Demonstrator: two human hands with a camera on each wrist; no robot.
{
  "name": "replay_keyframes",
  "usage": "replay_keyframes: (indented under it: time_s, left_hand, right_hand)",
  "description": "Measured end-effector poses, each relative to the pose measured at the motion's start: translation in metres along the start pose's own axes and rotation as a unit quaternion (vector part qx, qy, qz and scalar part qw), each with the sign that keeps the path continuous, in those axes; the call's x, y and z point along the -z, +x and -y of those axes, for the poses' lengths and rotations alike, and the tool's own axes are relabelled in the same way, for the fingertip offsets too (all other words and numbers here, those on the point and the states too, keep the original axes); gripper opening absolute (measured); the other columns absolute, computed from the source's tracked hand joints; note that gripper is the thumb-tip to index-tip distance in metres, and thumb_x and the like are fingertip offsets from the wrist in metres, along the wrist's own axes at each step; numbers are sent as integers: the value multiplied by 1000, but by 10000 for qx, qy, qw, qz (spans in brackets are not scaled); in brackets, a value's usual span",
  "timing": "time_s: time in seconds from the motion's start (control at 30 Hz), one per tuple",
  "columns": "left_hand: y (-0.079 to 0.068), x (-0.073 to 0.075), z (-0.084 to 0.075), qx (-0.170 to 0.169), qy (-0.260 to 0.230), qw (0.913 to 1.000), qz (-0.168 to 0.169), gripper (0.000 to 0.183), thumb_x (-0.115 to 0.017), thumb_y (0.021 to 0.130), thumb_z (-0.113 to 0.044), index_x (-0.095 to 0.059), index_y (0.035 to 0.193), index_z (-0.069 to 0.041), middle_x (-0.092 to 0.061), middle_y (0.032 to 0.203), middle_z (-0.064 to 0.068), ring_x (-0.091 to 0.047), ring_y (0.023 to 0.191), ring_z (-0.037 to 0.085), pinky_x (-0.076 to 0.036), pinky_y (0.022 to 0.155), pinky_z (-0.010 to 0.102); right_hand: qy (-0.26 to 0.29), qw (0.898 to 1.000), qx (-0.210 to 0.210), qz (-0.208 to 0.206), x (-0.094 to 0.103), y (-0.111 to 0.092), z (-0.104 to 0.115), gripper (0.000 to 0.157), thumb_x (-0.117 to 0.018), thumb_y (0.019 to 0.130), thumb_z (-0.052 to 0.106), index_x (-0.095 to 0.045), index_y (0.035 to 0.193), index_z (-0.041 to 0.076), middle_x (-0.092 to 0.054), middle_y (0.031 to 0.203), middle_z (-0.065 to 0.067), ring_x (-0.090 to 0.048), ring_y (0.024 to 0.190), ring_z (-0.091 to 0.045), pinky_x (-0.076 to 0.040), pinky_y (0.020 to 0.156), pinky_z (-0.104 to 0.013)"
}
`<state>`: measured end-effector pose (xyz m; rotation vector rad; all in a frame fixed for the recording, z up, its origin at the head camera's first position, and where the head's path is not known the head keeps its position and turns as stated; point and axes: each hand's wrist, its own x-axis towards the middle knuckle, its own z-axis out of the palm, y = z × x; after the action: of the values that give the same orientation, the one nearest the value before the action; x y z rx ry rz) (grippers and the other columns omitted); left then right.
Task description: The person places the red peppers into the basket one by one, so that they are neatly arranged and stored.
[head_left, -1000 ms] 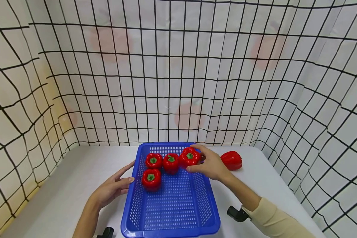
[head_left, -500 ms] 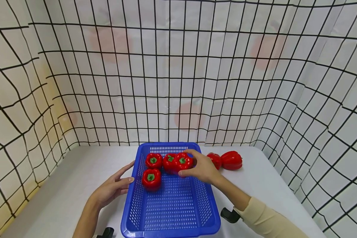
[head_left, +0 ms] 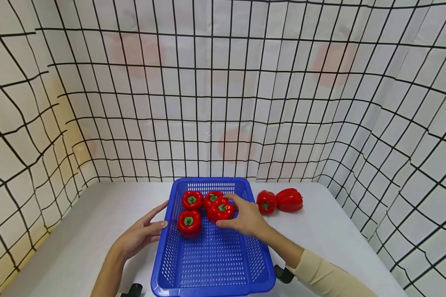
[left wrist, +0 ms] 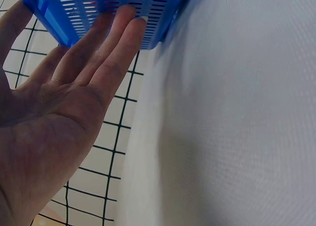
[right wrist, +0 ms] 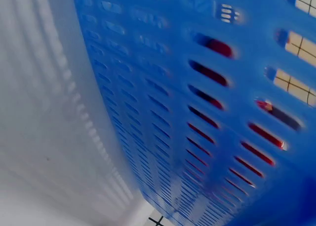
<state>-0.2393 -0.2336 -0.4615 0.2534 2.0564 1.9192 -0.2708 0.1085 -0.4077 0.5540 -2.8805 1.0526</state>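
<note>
In the head view my right hand grips a red bell pepper with a green stem, thumb on the near side and fingers on the far side. It is inside the blue basket, overlapping another red bell pepper behind it. Two more bell peppers stand stem-up along the basket's left side, a rear one and a nearer one. My left hand touches the basket's left wall, its fingers straight against the slots in the left wrist view. The right wrist view shows the slotted basket wall close up, the hand hidden.
Right of the basket, a red bell pepper lies on the white table against a longer red one. White walls with black grid lines enclose the back and sides.
My right hand has carried its bell pepper left and nearer, from the basket's right rear toward the middle. The pepper on the table behind the hand now shows. My left hand stays put.
</note>
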Motion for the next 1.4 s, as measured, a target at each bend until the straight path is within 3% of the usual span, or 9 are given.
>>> replay_keyframes:
  time_s: [0.33, 0.87, 1.17, 1.4]
  left_hand:
    - [0, 0, 0, -3, -41, 10000, 42, 80, -60, 101, -29, -11, 164, -33, -43, 156, 25, -65, 124, 36, -54, 101, 47]
    - [0, 0, 0, -17, -20, 10000, 47, 79, -60, 101, -30, -11, 164, -32, -45, 155, 25, -66, 123, 36, -54, 102, 46]
    - [0, 0, -1, 13, -36, 10000, 5, 79, -60, 101, -30, -12, 164, -32, -47, 153, 25, -67, 122, 36, -54, 102, 46]
    - [-1, -1, -1, 29, -58, 10000, -3, 80, -61, 101, -30, -12, 164, -31, -49, 152, 24, -67, 120, 35, -55, 100, 44]
  right_hand:
    - [-22, 9997, 198, 169, -10, 1, -2, 85, -87, 77, 43, -49, 149, 19, -65, 136, -13, -66, 119, -36, -62, 86, -50]
    - [44, 9991, -21, 429, -22, 0, 1, 73, -86, 79, 40, -53, 137, 9, -69, 127, -14, -69, 108, -29, -62, 86, -46]
    - [144, 9984, 21, 547, -23, -3, -1, 69, -86, 80, 35, -54, 137, 13, -67, 129, -14, -67, 110, -31, -62, 86, -48]
    - [108, 9990, 130, 409, -23, -3, -3, 69, -88, 77, 34, -59, 137, 16, -64, 124, -12, -60, 114, -33, -59, 89, -53]
